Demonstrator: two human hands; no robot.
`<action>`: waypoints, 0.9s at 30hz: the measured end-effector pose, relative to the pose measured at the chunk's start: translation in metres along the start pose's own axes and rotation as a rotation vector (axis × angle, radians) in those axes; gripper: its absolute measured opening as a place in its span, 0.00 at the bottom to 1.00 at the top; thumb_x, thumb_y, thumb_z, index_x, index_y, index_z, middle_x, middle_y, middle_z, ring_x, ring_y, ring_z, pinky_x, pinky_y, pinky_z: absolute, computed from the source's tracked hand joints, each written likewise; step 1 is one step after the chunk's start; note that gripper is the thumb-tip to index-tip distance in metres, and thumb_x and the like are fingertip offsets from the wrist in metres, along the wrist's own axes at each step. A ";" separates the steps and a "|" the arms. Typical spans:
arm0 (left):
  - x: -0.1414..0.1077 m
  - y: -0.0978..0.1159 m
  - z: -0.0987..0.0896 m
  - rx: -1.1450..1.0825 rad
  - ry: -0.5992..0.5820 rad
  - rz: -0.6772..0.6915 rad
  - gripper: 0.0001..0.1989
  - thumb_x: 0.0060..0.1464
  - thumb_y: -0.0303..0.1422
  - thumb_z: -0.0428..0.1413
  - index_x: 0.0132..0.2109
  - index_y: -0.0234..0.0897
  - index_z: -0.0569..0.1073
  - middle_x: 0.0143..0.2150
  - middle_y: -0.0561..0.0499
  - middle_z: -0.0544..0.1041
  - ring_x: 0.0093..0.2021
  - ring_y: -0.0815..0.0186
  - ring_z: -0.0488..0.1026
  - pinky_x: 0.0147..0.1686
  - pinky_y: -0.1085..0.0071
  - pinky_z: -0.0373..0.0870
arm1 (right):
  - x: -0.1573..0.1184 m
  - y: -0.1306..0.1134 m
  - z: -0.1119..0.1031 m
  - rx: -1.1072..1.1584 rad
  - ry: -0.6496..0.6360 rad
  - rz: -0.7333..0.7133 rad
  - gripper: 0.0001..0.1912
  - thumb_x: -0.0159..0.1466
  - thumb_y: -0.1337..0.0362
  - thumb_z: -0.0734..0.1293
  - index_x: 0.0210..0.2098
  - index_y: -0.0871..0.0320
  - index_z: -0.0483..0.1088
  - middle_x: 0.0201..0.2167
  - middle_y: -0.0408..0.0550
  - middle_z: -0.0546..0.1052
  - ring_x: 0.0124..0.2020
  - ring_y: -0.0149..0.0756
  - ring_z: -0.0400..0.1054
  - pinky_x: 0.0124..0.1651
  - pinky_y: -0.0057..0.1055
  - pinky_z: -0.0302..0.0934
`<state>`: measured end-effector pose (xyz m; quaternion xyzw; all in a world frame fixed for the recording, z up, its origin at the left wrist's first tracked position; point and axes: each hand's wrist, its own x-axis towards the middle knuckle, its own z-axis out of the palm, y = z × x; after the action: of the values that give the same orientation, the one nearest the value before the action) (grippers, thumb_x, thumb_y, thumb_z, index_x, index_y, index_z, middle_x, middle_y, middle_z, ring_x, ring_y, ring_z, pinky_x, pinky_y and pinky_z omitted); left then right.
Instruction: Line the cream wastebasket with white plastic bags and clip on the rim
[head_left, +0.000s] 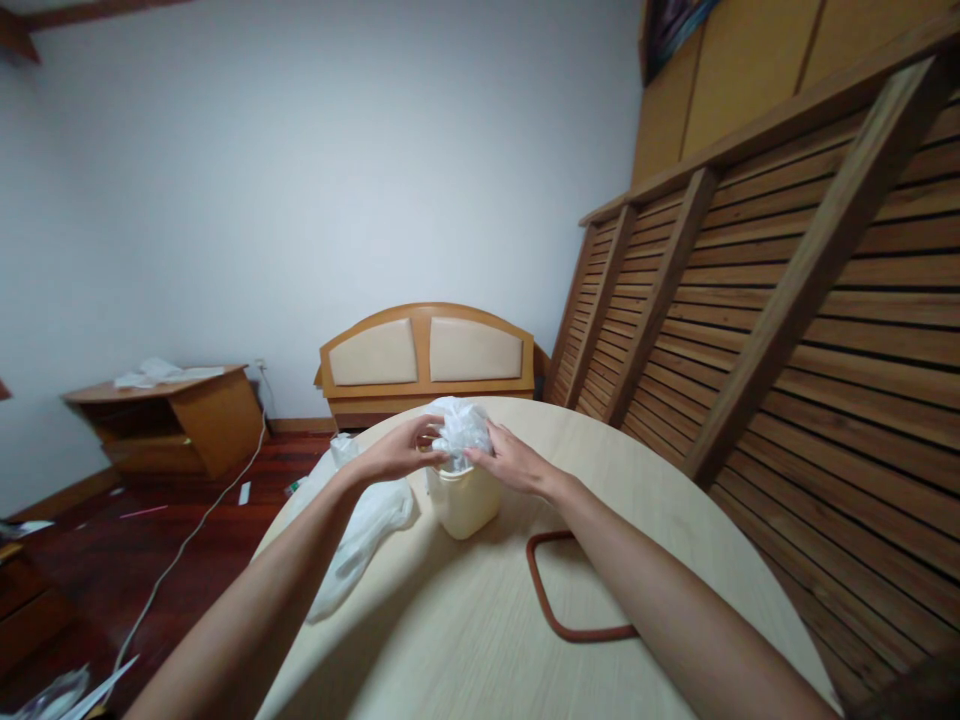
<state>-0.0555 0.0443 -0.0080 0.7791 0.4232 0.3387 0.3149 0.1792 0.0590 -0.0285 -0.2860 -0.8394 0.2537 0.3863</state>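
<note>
1. Cream bin (466, 508) stood upright on table (450, 640).
2. Translucent bag (463, 430) was bunched at bin's mouth.
3. Left hand (409, 447) curled beside bag, right hand (514, 460) opposite across bin; couldn't tell if either gripped.

Room to pass btwn bin (466, 508) & brown frame (592, 636), white plastic (367, 532) blocks bin's L side.

Between your two hands, left hand (409, 447) and right hand (516, 460), are one bunch of white plastic (460, 427) and one cream bin (466, 505). Nearer you than your right hand, one brown frame (537, 580). Beneath them, one counter (457, 640); beyond, one headboard (424, 325) with two pads (373, 352).
</note>
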 end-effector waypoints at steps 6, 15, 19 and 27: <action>-0.002 0.002 0.011 0.063 0.073 0.025 0.20 0.49 0.35 0.61 0.49 0.33 0.71 0.48 0.42 0.76 0.39 0.62 0.76 0.40 0.63 0.74 | 0.000 -0.015 -0.008 -0.219 -0.015 0.049 0.19 0.61 0.65 0.67 0.51 0.59 0.72 0.50 0.53 0.77 0.48 0.44 0.72 0.52 0.38 0.64; 0.003 -0.002 0.027 -0.236 0.380 0.078 0.28 0.49 0.41 0.62 0.55 0.32 0.70 0.56 0.38 0.74 0.46 0.58 0.76 0.44 0.64 0.74 | 0.002 -0.019 -0.006 -0.448 0.029 0.110 0.05 0.62 0.64 0.68 0.35 0.57 0.77 0.36 0.50 0.81 0.39 0.40 0.73 0.42 0.30 0.60; 0.001 -0.011 0.026 -0.245 0.530 0.064 0.28 0.50 0.39 0.62 0.57 0.34 0.70 0.56 0.39 0.74 0.45 0.59 0.76 0.43 0.64 0.73 | 0.003 -0.023 -0.007 -0.411 -0.112 0.142 0.10 0.64 0.61 0.66 0.30 0.58 0.75 0.31 0.47 0.80 0.33 0.35 0.72 0.35 0.28 0.55; -0.005 -0.027 0.027 -0.074 0.471 0.179 0.31 0.48 0.28 0.59 0.61 0.37 0.68 0.65 0.39 0.66 0.59 0.58 0.69 0.55 0.62 0.67 | -0.009 -0.026 -0.010 -0.380 -0.108 0.191 0.12 0.64 0.61 0.63 0.28 0.59 0.72 0.26 0.46 0.77 0.27 0.32 0.67 0.29 0.27 0.51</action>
<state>-0.0476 0.0466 -0.0457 0.7010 0.4016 0.5526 0.2048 0.1844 0.0366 -0.0101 -0.4179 -0.8607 0.1415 0.2541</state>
